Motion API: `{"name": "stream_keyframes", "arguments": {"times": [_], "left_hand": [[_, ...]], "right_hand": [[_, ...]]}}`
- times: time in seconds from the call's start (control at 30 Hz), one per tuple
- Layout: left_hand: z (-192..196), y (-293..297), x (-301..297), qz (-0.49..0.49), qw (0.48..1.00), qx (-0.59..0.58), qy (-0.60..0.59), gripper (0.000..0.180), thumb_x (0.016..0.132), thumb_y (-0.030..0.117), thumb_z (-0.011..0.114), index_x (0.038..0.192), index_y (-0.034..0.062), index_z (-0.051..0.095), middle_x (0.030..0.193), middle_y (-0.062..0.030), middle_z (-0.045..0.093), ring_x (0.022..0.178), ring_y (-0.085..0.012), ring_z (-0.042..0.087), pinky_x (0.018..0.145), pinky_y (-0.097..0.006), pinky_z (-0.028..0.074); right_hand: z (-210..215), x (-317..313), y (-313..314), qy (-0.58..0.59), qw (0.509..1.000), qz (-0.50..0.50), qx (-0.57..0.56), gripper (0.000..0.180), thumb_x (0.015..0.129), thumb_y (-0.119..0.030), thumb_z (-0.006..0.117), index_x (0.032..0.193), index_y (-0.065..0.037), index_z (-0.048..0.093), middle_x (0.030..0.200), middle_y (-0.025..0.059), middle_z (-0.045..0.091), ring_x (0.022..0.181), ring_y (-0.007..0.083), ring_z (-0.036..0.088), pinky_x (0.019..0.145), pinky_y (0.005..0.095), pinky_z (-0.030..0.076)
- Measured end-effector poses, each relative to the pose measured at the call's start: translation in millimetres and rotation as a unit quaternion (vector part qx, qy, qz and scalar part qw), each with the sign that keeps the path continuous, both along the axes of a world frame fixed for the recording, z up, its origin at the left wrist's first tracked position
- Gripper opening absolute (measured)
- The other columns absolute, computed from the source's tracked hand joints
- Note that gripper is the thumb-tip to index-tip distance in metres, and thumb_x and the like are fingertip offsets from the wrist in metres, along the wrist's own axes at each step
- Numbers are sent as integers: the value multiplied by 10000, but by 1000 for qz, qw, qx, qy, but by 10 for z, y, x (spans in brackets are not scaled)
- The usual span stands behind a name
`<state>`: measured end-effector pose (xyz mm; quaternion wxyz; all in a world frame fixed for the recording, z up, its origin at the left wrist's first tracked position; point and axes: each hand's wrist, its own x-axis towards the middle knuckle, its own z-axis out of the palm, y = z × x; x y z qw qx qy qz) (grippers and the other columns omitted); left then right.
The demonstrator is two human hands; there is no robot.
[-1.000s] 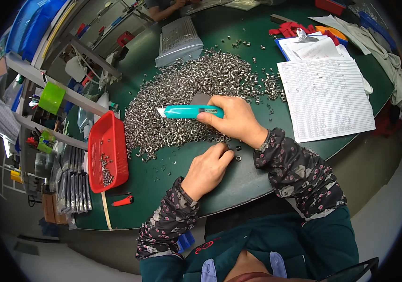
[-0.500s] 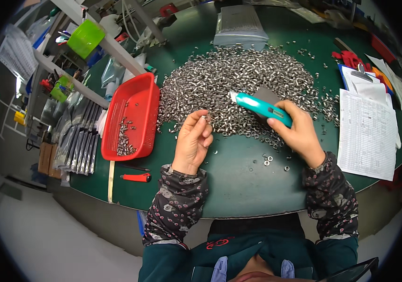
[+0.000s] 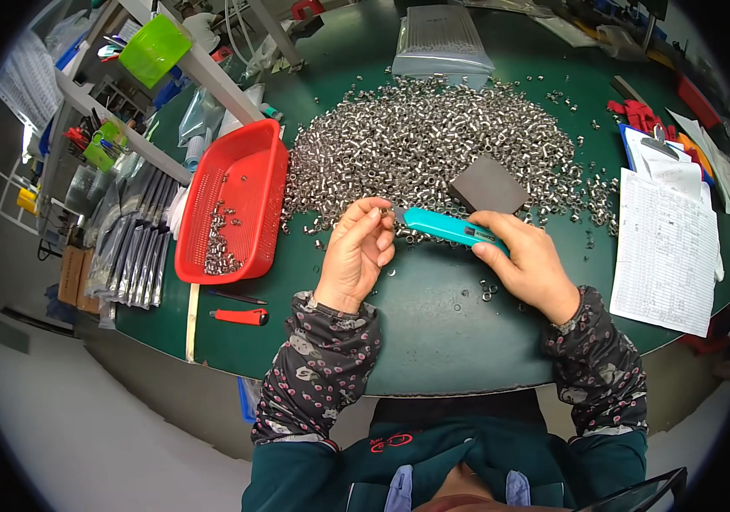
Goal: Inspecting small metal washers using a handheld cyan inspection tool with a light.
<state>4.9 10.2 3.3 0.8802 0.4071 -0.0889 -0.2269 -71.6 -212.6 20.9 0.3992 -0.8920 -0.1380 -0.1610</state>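
My right hand (image 3: 531,260) is wrapped round a teal utility knife (image 3: 440,225), its blade pointing left. The blade tip reaches the fingertips of my left hand (image 3: 356,252), which pinch a small metal ring (image 3: 384,212). Fingers cover most of that ring. Just beyond both hands spreads a large heap of small metal rings (image 3: 433,136). A dark grey block (image 3: 490,185) rests on the heap's near right side, beyond the knife. Several loose rings (image 3: 488,292) lie on the green table near my right hand.
Left of the heap stands a red plastic basket (image 3: 273,183) with some rings inside. A red cutter (image 3: 241,317) and a thin dark pen-like tool (image 3: 238,297) lie before it. Printed sheets (image 3: 668,247) and a clipboard (image 3: 659,141) are at right. A plastic bag (image 3: 442,47) lies behind the heap.
The knife has swung left and down, bringing its blade to the ring at my left fingertips. My right hand has moved slightly left, and the grey block shows more fully.
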Motion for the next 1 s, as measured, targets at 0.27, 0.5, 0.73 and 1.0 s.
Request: {"name": "stream_keyframes", "arguments": {"times": [0.27, 0.5, 0.73, 1.0], "left_hand": [[-52, -14, 7, -6, 1000, 12, -25, 149, 896, 144, 520, 1018, 59, 535, 815, -12, 527, 616, -59, 460, 463, -183, 376], [-82, -15, -2, 16, 998, 35, -54, 134, 897, 132, 515, 1005, 58, 543, 844, -26, 546, 632, -69, 441, 454, -177, 350], [-93, 1, 5, 27, 998, 44, -34, 159, 876, 139, 557, 985, 24, 565, 768, -9, 537, 619, -58, 462, 454, -166, 360], [-85, -8, 0, 31, 997, 60, -33, 170, 880, 145, 554, 976, 6, 565, 748, -15, 538, 590, -53, 461, 443, -154, 350]], "right_hand": [[-25, 24, -22, 74, 997, 28, 10, 266, 833, -244, 545, 1050, -90, 546, 856, 133, 603, 816, 312, 581, 703, 394, 448], [-74, 45, -40, 98, 992, 62, 44, 276, 835, -235, 535, 1067, -86, 554, 892, 144, 610, 847, 317, 582, 726, 391, 450], [-75, 27, -23, 71, 997, 35, -8, 294, 834, -246, 545, 1089, -99, 550, 933, 133, 601, 856, 311, 578, 736, 394, 450], [-65, 22, -23, 20, 998, 7, -55, 281, 822, -239, 564, 1078, -122, 551, 821, 95, 564, 773, 288, 571, 653, 387, 453]]}}
